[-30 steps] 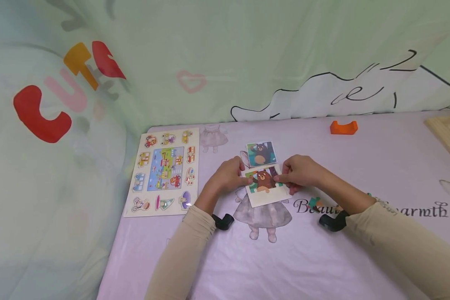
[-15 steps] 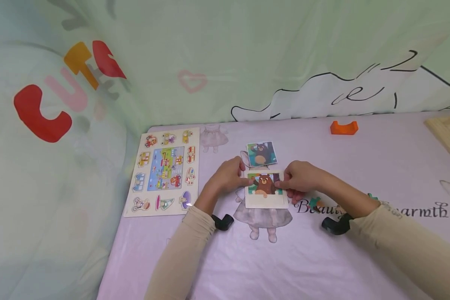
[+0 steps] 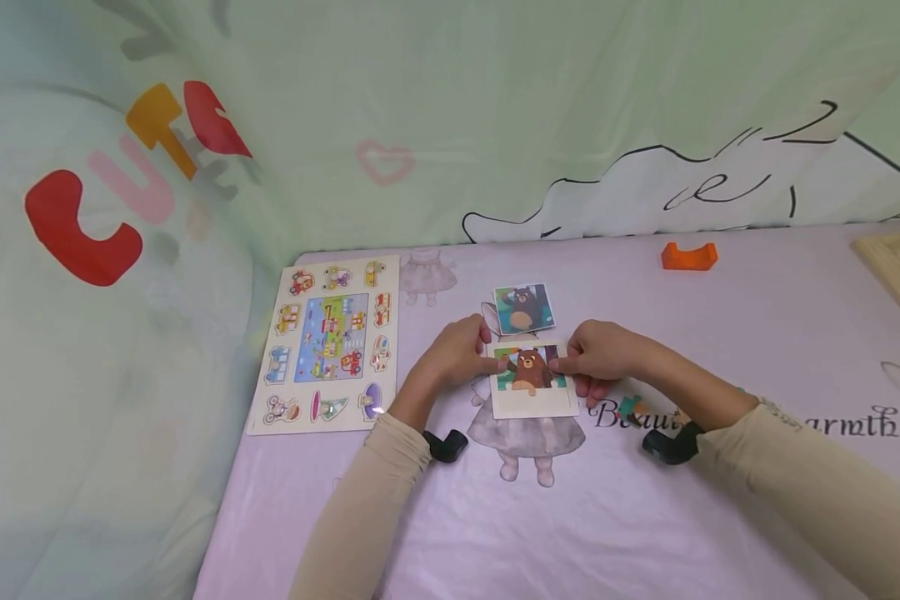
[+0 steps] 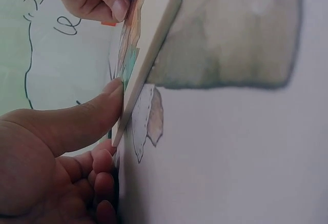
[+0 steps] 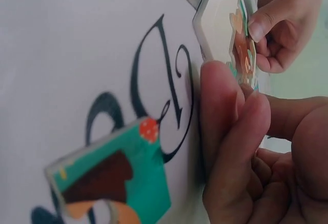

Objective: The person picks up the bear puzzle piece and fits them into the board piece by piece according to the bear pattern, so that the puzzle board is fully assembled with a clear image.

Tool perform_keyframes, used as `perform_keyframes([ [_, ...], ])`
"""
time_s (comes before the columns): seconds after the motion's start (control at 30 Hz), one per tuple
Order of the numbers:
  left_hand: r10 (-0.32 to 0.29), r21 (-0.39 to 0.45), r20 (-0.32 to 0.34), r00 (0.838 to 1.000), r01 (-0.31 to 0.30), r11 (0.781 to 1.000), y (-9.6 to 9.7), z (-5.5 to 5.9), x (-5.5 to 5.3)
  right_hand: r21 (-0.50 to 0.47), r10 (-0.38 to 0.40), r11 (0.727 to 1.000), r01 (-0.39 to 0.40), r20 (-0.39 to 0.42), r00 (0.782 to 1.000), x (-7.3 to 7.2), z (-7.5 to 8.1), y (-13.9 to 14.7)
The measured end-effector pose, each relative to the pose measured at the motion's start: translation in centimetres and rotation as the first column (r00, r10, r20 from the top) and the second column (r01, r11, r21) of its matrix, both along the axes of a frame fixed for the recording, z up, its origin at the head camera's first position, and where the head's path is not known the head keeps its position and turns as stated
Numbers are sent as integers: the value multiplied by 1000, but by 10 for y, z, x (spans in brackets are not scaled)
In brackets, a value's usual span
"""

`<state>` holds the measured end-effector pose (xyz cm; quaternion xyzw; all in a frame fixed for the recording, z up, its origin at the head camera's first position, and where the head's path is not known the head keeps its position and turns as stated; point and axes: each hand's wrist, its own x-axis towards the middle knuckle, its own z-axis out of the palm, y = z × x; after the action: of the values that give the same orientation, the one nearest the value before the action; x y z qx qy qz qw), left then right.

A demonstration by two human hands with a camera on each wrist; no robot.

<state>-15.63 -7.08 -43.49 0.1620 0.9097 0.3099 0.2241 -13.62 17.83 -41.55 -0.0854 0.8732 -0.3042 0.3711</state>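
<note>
A small cream jigsaw board lies on the cloth, its upper part filled with pieces of a brown bear picture. At its left edge my left hand grips it, thumb on the picture and fingers by the rim. My right hand holds the opposite edge, thumb on the picture; its other fingers curl beside the board. Just beyond lies a square bear picture card. Loose jigsaw pieces lie right of the board, one piece showing close up in the right wrist view.
A larger vehicle puzzle board lies at the left. An orange notched block sits toward the back, and a wooden tray's edge enters at the right. Hanging fabric borders the lilac tablecloth at the back and left.
The jigsaw board has turned from a slant to nearly straight and come slightly nearer. My right hand came down with it. My left hand has barely moved.
</note>
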Motion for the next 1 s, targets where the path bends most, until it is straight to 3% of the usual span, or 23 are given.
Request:
perform_keyframes([
  [0.63, 2, -30, -40, 999, -3, 1000, 4, 0, 2, -4, -13, 1000, 13, 26, 1000, 0, 2, -3],
  [1.0, 16, -2, -25, 1000, -16, 1000, 2, 1, 1, -45, -16, 999, 19, 72, 997, -1, 1, 3],
])
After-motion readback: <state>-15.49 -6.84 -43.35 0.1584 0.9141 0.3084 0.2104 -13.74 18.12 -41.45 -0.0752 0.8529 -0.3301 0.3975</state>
